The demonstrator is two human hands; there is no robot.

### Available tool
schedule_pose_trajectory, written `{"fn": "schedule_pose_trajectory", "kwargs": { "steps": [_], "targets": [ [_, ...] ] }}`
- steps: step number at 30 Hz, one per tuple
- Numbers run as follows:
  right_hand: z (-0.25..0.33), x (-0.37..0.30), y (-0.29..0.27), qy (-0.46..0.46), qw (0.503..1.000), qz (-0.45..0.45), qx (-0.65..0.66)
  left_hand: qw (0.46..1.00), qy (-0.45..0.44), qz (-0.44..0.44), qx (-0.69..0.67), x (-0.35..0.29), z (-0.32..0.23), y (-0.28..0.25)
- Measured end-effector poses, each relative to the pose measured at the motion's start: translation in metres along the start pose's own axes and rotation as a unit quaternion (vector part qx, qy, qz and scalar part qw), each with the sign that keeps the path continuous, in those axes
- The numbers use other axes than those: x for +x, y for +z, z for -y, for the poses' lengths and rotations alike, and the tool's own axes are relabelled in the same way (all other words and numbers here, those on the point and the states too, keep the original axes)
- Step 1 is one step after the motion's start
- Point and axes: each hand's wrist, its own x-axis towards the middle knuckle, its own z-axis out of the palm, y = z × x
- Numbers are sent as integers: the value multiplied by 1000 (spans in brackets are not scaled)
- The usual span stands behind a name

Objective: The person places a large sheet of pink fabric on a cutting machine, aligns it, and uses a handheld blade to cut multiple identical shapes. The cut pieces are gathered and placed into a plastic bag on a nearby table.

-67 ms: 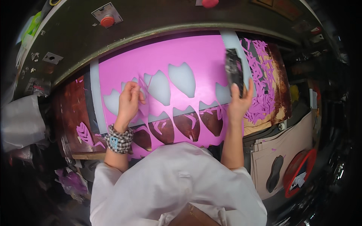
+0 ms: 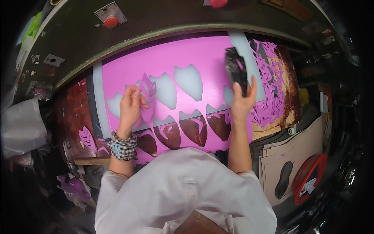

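A bright pink sheet (image 2: 163, 50) covers the pale blue board (image 2: 99, 105) in front of me, and its near part hangs over the brown table edge. Shield-shaped holes in two rows run across the sheet. Over its left part, my left hand (image 2: 130, 107) is closed, pinching a pink cut-out piece (image 2: 147, 112) that stands up beside the fingers; whether it is one layer or more I cannot tell. My right hand (image 2: 243, 103) grips the near end of a black cutting die (image 2: 236, 70), held tilted above the sheet's right side. The die is slightly blurred.
Pink offcut strips (image 2: 270, 89) are heaped on the right side of the table, with a few pink scraps (image 2: 87, 139) at left. Behind stands a dark green machine beam (image 2: 156, 19) with a red button (image 2: 111, 22). Beige sheets (image 2: 269, 167) and a red round container (image 2: 307, 175) are at lower right.
My right hand has carried the die a little to the left. My left hand has shifted slightly left, and the pink piece beside it shows more of its upper part.
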Motion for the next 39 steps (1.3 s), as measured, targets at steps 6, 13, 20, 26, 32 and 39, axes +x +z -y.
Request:
{"fn": "schedule_pose_trajectory", "kwargs": {
  "steps": [6, 13, 20, 26, 32, 39],
  "targets": [
    [-26, -1, 62, -148, 955, -1, -257, 989, -6, -136, -54, -31, 23, -58],
    [-40, 18, 81, -129, 968, -27, -215, 958, -35, -243, -152, -73, 38, -94],
    [-27, 52, 102, -60, 988, -6, -146, 928, -50, -322, 181, -108, 94, -134],
    [1, 99, 155, -299, 884, 18, -360, 876, -92, -295, 371, -108, 101, -118],
    [-11, 87, 186, -263, 912, 5, -315, 857, -112, -225, 451, -65, 123, -137],
    [-53, 57, 128, -208, 889, -30, -406, 825, -120, -304, 460, -44, 153, -160]
  ]
}}
